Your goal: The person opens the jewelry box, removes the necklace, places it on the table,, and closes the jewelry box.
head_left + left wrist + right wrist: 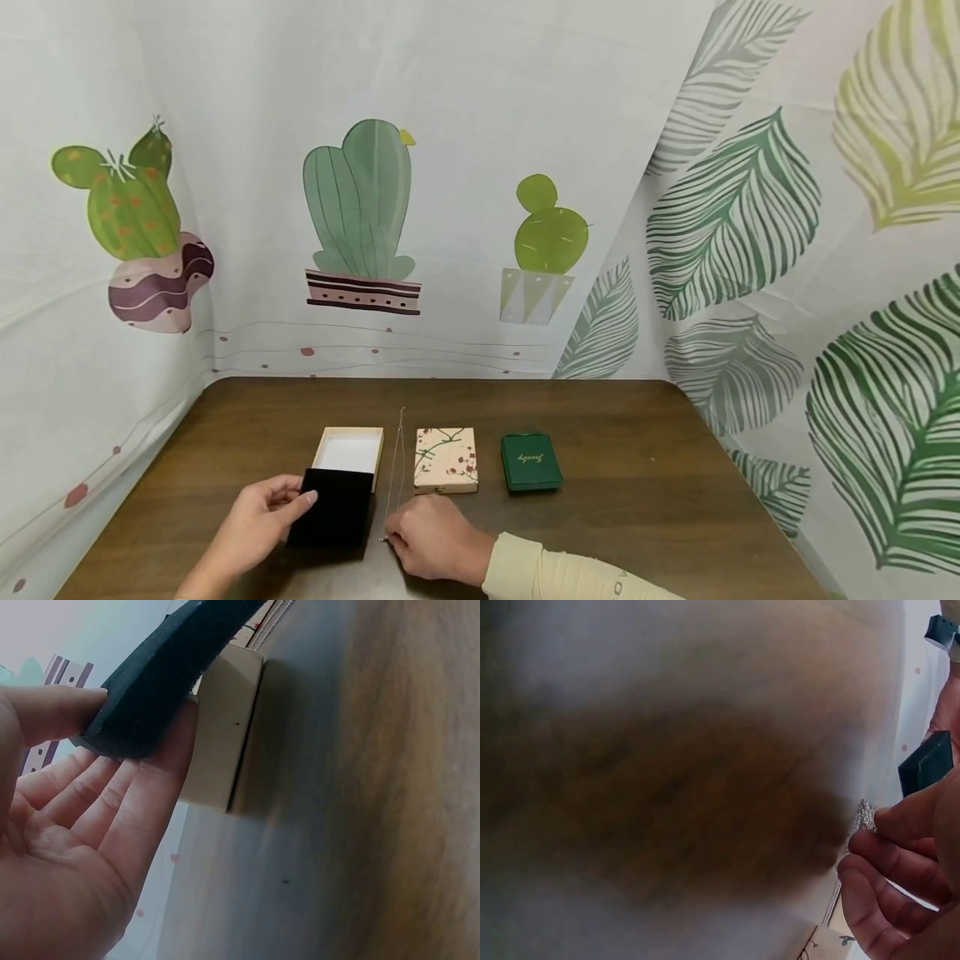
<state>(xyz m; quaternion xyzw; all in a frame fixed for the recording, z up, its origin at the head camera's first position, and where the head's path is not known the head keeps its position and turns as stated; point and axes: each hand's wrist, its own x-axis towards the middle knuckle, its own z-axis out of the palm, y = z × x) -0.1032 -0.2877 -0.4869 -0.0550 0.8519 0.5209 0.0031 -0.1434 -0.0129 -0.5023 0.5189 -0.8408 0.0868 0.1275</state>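
My left hand [258,521] holds a flat black foam jewelry pad [330,510] by its left edge, thumb on top and fingers underneath. The pad is tilted and overlaps the near part of an open shallow box [350,448] with a white inside. In the left wrist view, the pad [154,682] sits between thumb and fingers beside the box's tan side [221,731]. My right hand [438,537] pinches the near end of a thin silver necklace [400,442], whose chain stretches away along the table. A sparkling pendant [865,815] shows at the fingertips in the right wrist view.
Right of the necklace lies a cream floral box lid [445,458], just beyond my right hand. A small dark green jewelry box [531,462] with gold lettering stands farther right. The brown wooden table [637,517] ends at a printed curtain [465,167] behind and at the sides.
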